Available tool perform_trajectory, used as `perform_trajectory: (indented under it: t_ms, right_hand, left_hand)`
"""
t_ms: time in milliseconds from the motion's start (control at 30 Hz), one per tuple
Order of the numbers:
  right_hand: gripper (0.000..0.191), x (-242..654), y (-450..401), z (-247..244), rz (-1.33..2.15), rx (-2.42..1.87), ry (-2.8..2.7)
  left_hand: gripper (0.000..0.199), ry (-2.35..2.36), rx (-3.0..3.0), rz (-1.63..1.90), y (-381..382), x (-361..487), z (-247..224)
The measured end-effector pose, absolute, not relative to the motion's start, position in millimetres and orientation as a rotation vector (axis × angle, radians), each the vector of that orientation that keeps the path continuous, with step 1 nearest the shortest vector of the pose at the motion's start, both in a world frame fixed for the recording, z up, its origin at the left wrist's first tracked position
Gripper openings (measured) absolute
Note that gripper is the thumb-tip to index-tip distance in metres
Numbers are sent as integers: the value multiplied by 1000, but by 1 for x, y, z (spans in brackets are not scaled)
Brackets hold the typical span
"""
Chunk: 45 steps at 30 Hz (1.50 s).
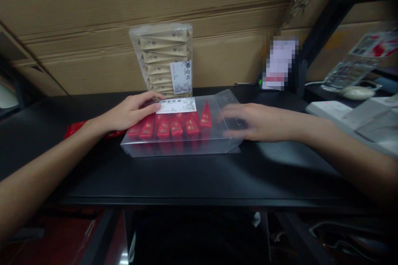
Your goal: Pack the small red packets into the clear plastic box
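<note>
A clear plastic box (174,149) lies flat on the black table, with red triangular packets (177,124) in a row inside and a white printed label (178,105) on top. One red packet (205,116) sits apart from the row, nearer the right end. My left hand (132,109) grips the box's far left part, its thumb at the label. At the right end, my right hand (253,122) is by the box's clear flap (228,97). Its fingers are blurred and partly behind the plastic, so what they hold, if anything, does not show.
Behind stands an upright clear pack of beige triangular packets (164,56) against cardboard (93,70). More red packets (74,128) lie left, partly under my left arm. A blurred-out phone-like screen (280,64) stands at the back right; a white device (329,112) is at the right.
</note>
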State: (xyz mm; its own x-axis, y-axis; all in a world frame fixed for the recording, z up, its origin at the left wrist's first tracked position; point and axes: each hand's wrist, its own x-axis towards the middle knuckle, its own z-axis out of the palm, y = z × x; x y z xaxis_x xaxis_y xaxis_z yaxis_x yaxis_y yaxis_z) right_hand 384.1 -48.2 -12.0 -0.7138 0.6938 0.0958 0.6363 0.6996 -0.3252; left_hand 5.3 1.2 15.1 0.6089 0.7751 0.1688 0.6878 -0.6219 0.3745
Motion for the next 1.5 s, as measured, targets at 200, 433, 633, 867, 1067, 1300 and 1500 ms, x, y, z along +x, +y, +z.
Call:
perform_trajectory:
  t_ms: [200,433,633,867,1067,1300,1500]
  right_hand:
    - [40,386,-48,-12,430,-1094,-2702]
    - [42,386,-48,-11,504,-1077,-2687]
    - [42,387,-48,-11,510,-1129,-2691]
    - [43,385,-50,-11,469,-1121,-2686]
    - [43,387,-45,-16,381,-1057,-2719]
    - [39,386,-44,-18,341,-1040,-2714]
    - [43,387,-41,-20,355,-1023,-2715]
  left_hand:
    - [45,1209,2575,459,1,6,15]
    - [49,1199,2551,492,3,7,13]
    - [49,1211,2495,517,2,11,12]
    - [50,1206,2526,495,2,10,14]
    - [48,1198,2563,472,2,6,14]
    - [45,1190,2588,466,2,5,14]
    - [45,1200,2578,463,2,3,14]
